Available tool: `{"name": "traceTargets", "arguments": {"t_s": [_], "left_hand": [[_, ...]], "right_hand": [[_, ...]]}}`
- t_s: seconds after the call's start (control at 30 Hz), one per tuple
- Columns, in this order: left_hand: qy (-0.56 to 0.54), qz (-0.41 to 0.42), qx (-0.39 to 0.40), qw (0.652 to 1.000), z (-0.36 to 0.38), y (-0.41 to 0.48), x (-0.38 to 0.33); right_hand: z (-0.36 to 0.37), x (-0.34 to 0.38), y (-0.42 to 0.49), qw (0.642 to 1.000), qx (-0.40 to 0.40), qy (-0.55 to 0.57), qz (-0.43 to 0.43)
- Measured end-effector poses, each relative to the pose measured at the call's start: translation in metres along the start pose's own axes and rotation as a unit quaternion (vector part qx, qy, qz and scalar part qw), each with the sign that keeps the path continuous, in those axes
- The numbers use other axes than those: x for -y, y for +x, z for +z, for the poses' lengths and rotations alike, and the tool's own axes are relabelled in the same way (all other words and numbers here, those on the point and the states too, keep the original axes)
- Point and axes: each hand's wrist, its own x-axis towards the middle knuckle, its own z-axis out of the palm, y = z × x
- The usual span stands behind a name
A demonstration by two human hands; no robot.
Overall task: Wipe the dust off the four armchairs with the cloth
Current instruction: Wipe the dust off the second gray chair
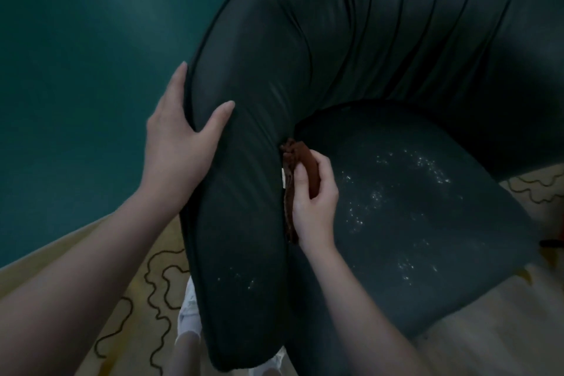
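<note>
1. We note our left hand [177, 137] resting on the arm of the dark green armchair [335, 40], fingers straight, thumb spread wide.
2. Our right hand [314, 201] grips the brown cloth [308, 159], fingers curled round it.
3. The cloth sits in the crease between arm and seat [442, 253] (white specks dot the seat).

armchair [335, 40]: dark green, leather-look, pleated curved back running into a padded arm [244, 223]. seat cushion [412, 253] flat, speckled with white dust [427, 168]; a few specks low on the arm too. cloth [308, 160]: brown, folded, on edge in the crease between arm and seat cushion, touching both.
</note>
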Motion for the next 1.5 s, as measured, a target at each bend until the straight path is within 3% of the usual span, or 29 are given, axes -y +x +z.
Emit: {"name": "traceTargets", "arguments": {"t_s": [0.3,0.63,0.77,1.13,1.5], "left_hand": [[0.007,-0.008,-0.011,1.000,0.003,-0.003,-0.002],[-0.011,-0.005,-0.026,1.000,0.003,-0.003,0.000],[-0.011,0.007,-0.036,0.999,0.004,-0.002,0.003],[-0.012,0.007,-0.035,0.999,0.005,-0.002,0.003],[-0.020,0.000,-0.020,1.000,0.005,-0.003,0.000]], "right_hand": [[0.007,-0.056,0.002,0.985,0.048,0.072,0.149],[0.025,-0.151,0.011,0.956,0.159,-0.100,0.225],[0.031,-0.179,-0.003,0.956,0.161,-0.091,0.229],[0.023,-0.141,0.006,0.914,0.134,0.068,0.377],[0.002,-0.051,0.006,0.920,0.101,0.199,0.323]]}}
